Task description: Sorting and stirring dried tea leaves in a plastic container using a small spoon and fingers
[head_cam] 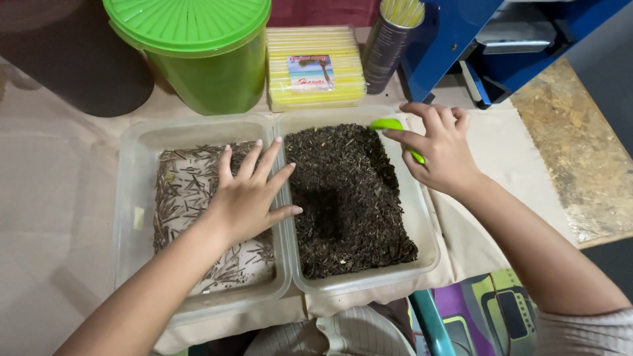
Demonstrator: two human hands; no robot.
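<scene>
The left hand [247,194] lies flat with its fingers spread wide, holding nothing, palm down across the inner rim of the left tray [135,184], fingertips reaching toward the divide between the two trays. Under it is a thin scatter of dry stems [188,188] over the pale tray bottom. The right hand [442,151] is closed around a small green scoop [389,125], whose bright tip pokes out over the far right corner of the right tray [428,244]. That tray is filled with dark crumbly soil [346,198]. Both clear plastic trays sit side by side, touching, on a beige cloth [59,198] spread over the bench. Behind them stand a green tub [204,59] with a ribbed lid, a yellow pack [315,66] lying flat just beside it, and a dark cup [389,46] of yellow sticks. A blue machine [461,33] is at the far right.
</scene>
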